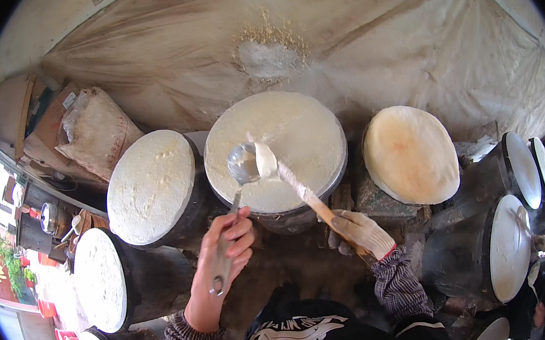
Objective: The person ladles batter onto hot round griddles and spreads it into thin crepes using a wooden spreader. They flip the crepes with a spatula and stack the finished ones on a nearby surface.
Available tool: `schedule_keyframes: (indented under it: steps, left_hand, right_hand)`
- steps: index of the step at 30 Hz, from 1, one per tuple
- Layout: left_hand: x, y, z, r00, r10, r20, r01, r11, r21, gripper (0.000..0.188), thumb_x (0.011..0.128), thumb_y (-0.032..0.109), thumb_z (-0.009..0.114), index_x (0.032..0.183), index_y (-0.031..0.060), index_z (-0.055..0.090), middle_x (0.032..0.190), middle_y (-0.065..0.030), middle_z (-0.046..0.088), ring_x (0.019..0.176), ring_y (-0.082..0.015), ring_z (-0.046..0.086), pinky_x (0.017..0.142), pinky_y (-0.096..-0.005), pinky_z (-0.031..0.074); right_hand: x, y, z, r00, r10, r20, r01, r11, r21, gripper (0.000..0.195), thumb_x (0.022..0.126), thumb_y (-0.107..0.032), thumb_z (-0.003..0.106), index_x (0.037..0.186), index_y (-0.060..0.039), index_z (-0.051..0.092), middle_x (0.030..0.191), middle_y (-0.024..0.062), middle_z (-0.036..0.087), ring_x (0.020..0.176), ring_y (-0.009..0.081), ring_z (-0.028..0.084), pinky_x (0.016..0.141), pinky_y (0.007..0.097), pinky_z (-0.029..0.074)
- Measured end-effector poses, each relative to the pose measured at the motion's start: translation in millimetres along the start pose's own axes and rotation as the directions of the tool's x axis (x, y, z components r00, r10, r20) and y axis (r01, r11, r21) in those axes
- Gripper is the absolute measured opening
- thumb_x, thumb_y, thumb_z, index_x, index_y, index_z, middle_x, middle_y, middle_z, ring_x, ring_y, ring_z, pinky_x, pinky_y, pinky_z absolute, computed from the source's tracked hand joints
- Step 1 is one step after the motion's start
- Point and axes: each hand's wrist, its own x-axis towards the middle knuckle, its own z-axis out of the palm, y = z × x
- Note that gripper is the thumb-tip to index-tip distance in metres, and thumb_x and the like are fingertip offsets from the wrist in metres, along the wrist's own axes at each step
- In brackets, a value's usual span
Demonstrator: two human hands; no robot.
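My bare left hand (226, 248) grips the handle of a metal ladle (240, 163). The ladle's bowl is over a round griddle on a drum stove, whose top is covered by a pale layer of batter (301, 134). In a white knit glove with a grey palm, my right hand (358, 233) holds a wooden stick (323, 212). White batter coats the stick's far half, and a thick lump of batter (266, 160) clings to it against the ladle's rim. Whether ladle or stick touches the layer below, I cannot tell.
On the right a browned round flatbread (409, 154) lies on another stove. Pale rounds (151, 186) cover stoves on the left. A stuffed sack (96, 129) leans at back left, below a draped cloth (366, 23). Far right, another person's gloved hand (543, 243) is at a griddle (509, 254).
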Motion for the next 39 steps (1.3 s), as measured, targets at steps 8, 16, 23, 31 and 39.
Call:
schedule_keyframes:
  steps: [8,16,23,31,39]
  left_hand:
    - [14,10,18,0.949,-0.004,0.316,0.069,0.979,-0.194,0.043,0.101,0.018,0.022,0.132,-0.0102,0.032,0.072,-0.005,0.044,0.046,-0.0189,0.05,0.042,-0.0332,0.046]
    - [16,41,-25,0.99,0.046,0.135,-0.033,0.995,-0.098,0.032,0.101,0.014,0.032,0.12,-0.0084,0.045,0.067,0.0012,0.039,0.044,-0.0102,0.042,0.037,-0.0247,0.039]
    - [-24,69,-44,0.946,0.132,0.295,-0.063,0.97,-0.233,0.036,0.102,0.014,0.027,0.124,-0.0126,0.038,0.07,-0.0025,0.042,0.05,-0.0138,0.049,0.041,-0.0272,0.044]
    - [-131,75,-33,0.896,0.339,0.285,-0.288,0.935,-0.208,0.036,0.102,0.014,0.025,0.125,-0.01,0.038,0.069,-0.0032,0.042,0.047,-0.0152,0.049,0.04,-0.0295,0.043]
    - [-343,14,-50,0.605,0.796,-0.008,-0.741,0.567,0.359,0.027,0.1,0.018,0.037,0.118,0.0016,0.047,0.061,0.0045,0.036,0.037,-0.0076,0.038,0.029,-0.0231,0.032]
  right_hand:
    - [-34,-84,46,0.701,-0.694,-0.167,0.536,0.666,-0.519,0.05,0.087,-0.012,0.064,0.133,0.0009,0.05,0.103,0.0133,0.067,0.067,0.0104,0.059,0.057,0.0223,0.049]
    - [-10,-3,40,0.502,-0.86,-0.095,0.02,0.121,-0.992,0.053,0.084,-0.005,0.06,0.134,-0.0205,0.052,0.1,0.0153,0.067,0.081,0.0296,0.068,0.07,0.0399,0.056]
    - [-16,65,82,0.773,-0.622,-0.121,-0.065,0.111,-0.992,0.047,0.087,-0.011,0.054,0.134,-0.0203,0.052,0.096,0.012,0.066,0.079,0.0314,0.066,0.066,0.0413,0.055]
    - [5,29,96,0.765,-0.617,-0.183,-0.148,0.109,-0.983,0.045,0.087,-0.01,0.054,0.131,-0.0181,0.053,0.104,0.016,0.066,0.088,0.0367,0.064,0.076,0.0448,0.053]
    - [-4,103,67,0.614,-0.788,-0.045,0.155,0.176,-0.972,0.043,0.089,-0.003,0.051,0.131,-0.0105,0.055,0.098,0.0167,0.066,0.077,0.0283,0.064,0.072,0.0384,0.052]
